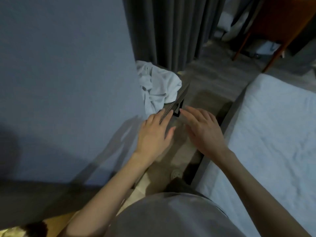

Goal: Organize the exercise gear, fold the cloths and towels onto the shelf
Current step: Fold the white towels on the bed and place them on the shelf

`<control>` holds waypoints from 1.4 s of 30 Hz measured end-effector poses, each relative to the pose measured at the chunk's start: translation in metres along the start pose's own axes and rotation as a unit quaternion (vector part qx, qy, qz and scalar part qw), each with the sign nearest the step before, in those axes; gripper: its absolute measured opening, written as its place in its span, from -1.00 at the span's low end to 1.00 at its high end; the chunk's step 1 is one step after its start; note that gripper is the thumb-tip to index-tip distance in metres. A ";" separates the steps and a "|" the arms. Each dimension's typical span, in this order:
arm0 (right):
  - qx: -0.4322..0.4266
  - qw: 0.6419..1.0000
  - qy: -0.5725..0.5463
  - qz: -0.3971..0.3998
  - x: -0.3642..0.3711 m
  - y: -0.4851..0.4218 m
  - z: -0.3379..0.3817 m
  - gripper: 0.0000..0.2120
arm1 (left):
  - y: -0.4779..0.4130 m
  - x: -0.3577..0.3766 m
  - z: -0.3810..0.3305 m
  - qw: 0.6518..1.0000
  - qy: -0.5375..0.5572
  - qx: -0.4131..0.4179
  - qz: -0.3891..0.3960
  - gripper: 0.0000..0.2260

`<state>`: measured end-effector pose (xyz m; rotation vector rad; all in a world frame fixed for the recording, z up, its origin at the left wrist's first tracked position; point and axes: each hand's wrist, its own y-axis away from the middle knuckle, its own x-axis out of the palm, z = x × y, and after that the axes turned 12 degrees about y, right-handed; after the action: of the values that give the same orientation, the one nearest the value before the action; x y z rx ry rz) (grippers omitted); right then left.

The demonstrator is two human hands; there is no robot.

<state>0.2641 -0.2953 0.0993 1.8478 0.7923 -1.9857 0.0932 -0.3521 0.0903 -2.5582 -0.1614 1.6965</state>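
Note:
A crumpled white cloth (157,86) lies in a heap on a narrow dark shelf (177,98) against the blue-grey wall. My left hand (153,134) reaches forward with straight fingers, its fingertips at the shelf's near end, just short of the cloth. Beside it, my right hand (203,129) is spread flat with fingers extended, hovering over the floor gap, holding nothing.
A bed with a white sheet (273,134) fills the right side, its grey frame edging a narrow floor strip. Dark grey curtains (171,31) hang behind the shelf. A wooden-legged table (280,23) stands at the back right. The wall (68,65) is close on the left.

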 end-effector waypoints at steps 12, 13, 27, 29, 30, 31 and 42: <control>-0.040 0.997 0.019 0.055 0.018 -0.159 -0.147 -0.56 | -0.207 0.028 -0.020 0.994 0.013 -0.087 -0.061 -0.53; -0.045 0.997 0.015 0.056 0.022 -0.173 -0.153 -0.55 | -0.220 0.031 -0.016 0.994 0.011 -0.089 -0.063 -0.53; -0.222 0.966 0.040 0.124 0.105 -0.413 -0.196 -0.52 | -0.411 0.070 0.076 0.960 0.016 -0.273 -0.062 -0.51; -0.251 0.958 0.031 0.134 0.114 -0.437 -0.195 -0.51 | -0.419 0.071 0.091 0.949 0.033 -0.304 -0.073 -0.52; -0.270 0.952 0.028 0.141 0.120 -0.449 -0.193 -0.51 | -0.420 0.072 0.098 0.946 0.032 -0.313 -0.078 -0.52; -0.294 0.944 0.029 0.147 0.126 -0.461 -0.191 -0.50 | -0.419 0.075 0.104 0.942 0.025 -0.324 -0.086 -0.53; -0.545 0.817 0.019 0.188 0.190 -0.568 -0.164 -0.48 | -0.404 0.126 0.099 0.774 0.086 -0.600 -0.184 -0.49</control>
<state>0.0470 0.2804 0.0138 1.1741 1.1248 -0.8657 0.0307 0.0644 -0.0170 -2.9378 -2.1833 1.3271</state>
